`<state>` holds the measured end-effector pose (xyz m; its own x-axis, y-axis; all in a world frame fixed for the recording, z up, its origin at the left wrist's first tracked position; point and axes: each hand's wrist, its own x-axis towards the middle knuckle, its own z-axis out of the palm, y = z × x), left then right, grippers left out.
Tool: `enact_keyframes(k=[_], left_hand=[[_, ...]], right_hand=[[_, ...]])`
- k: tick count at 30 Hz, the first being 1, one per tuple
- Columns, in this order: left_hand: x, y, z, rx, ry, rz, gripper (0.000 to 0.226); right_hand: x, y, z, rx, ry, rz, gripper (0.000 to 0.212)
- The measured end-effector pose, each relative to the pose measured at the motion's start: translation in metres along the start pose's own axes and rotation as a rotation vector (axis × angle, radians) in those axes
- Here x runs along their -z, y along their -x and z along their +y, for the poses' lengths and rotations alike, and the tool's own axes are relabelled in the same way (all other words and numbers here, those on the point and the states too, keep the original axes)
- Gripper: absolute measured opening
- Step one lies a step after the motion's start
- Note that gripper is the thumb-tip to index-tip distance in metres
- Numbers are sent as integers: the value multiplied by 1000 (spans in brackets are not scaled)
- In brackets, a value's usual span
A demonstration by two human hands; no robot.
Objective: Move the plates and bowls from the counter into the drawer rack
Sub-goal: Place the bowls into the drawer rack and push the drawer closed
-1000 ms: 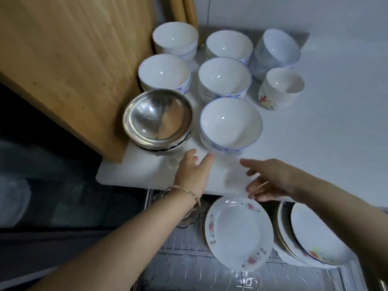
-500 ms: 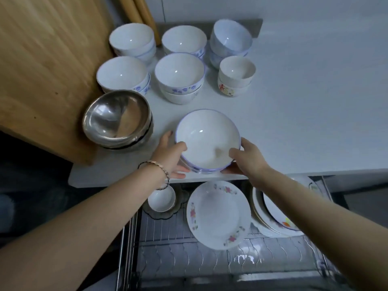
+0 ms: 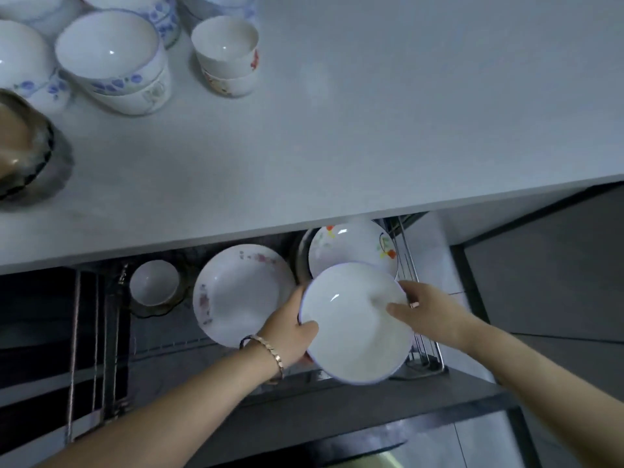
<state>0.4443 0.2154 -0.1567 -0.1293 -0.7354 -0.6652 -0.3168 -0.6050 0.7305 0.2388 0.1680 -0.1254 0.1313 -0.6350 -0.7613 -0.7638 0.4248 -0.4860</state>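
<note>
A large white bowl with a thin blue rim (image 3: 351, 329) hangs over the open drawer rack (image 3: 422, 352), below the counter edge. My left hand (image 3: 287, 329) grips its left rim and my right hand (image 3: 425, 312) grips its right rim, thumb inside. In the rack stand a flower-patterned plate (image 3: 236, 292), a stack of plates with a fruit motif (image 3: 354, 246) and a small white bowl (image 3: 153, 282). On the counter (image 3: 337, 130) remain several white bowls, such as a blue-flowered stack (image 3: 111, 59), two stacked cups (image 3: 226, 55) and a steel bowl (image 3: 20, 146) at the left edge.
The white counter overhangs the back of the drawer. Chrome rack wires (image 3: 408, 251) rise at the drawer's right side. A dark drawer front (image 3: 371, 396) runs below my hands. Grey cabinet fronts (image 3: 540, 265) lie to the right.
Both hands lifted the blue-rimmed bowl off the counter and brought it down over the rack's right part. The view tilted down toward the drawer.
</note>
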Motion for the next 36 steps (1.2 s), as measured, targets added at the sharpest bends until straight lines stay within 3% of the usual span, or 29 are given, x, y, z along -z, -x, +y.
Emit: enact_keyframes(k=[8,16,27,29,32,34,36], left_hand=[[-99,-49,-53,237,-75,-143,76],[-150,-102,-82,430,-86,-39,73],[-159,-133,-93,546,-79,-69,58],[-147,-141,-85,578,64,68,51],[-124,-155,-83,696,598,336,27],[-115,-161,-87,730,851,388,38],[-111,-168,-88,704,920,390,53]], right_hand=[[-22,-51,95,-99,288,-15,55],[-25,-100,132,-110,380,55,61],[-26,-125,126,-53,610,-6,53],[-27,-130,126,-51,633,-25,50],[-30,-138,126,-60,651,-34,48],[-33,-143,128,-50,665,-40,47],[-37,-150,131,-23,694,-53,45]])
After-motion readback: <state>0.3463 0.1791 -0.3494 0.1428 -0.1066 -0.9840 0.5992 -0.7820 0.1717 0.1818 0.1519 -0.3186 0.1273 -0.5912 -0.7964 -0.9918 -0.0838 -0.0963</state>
